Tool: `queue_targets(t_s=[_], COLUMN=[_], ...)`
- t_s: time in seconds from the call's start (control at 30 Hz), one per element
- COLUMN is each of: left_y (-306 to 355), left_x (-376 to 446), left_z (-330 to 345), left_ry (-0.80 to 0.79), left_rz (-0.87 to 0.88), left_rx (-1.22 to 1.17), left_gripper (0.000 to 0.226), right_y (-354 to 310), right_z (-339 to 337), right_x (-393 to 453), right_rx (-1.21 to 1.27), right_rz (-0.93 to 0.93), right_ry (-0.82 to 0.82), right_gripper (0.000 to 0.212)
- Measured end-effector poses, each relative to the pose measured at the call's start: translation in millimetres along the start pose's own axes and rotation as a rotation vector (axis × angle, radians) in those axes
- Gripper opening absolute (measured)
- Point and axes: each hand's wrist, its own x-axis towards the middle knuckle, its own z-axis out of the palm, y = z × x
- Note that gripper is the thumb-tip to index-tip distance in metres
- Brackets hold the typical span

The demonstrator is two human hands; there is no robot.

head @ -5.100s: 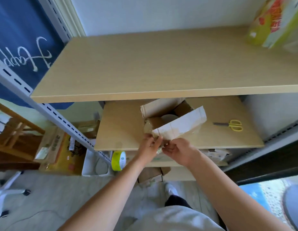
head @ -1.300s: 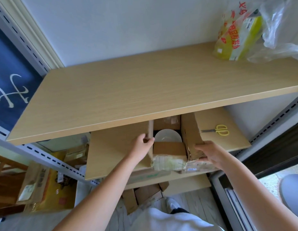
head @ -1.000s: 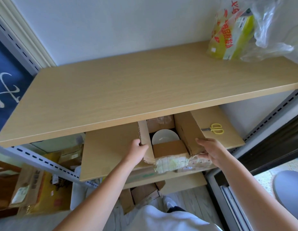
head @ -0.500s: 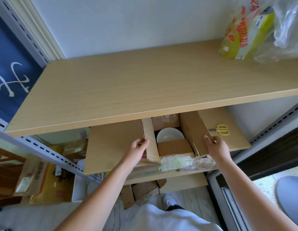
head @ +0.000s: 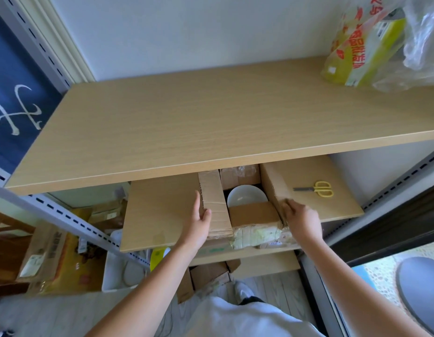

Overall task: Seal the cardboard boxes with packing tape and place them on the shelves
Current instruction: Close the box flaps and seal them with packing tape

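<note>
The cardboard box point(head: 245, 210) is sitting on the middle shelf point(head: 162, 212), flaps still up, so it's looking unsealed. Left hand point(head: 199, 220) is lying flat and spread against the box's left flap, right hand point(head: 299, 218) is curling onto its right flap, probably folding both shut. Bowl point(head: 246, 195) is sitting inside the box, scissors point(head: 315, 189) right of it.

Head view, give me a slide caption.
Both hands fold flaps of an open box holding a bowl on the shelf.
</note>
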Motion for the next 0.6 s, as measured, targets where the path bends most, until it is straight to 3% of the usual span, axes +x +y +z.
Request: queue_targets(t_s=[0.1,0.37,0.47,0.53,0.6], left_y=[-2,-5,-6,-12,-30], left_x=[1,6,0,-6,-10], left_z=[6,4,0,-6,-16], left_ry=[-0.003,-0.053,-0.08,0.004,0.216], left_rz=[0.001,-0.072,-0.06,-0.007,0.086], left_rx=[0.038,0.112,0.137,0.036,-0.042], left_gripper=[0.058,0.057,0.063,0.067,0.058], right_y=[-15,-16,-22,-34,-53], right_z=[12,24,18,12,8], right_x=[-10,-7,-1,2,-2], right_rx=[-0.102,-0.059,-0.188,-0.227,-0.274], right_rz=[0.023,0.114,0.206,0.24,0.138], right_ry=[-0.134,-0.128,-0.231,-0.233,-0.22], right_gripper=[0.039,0.045,0.045,0.064,0.077])
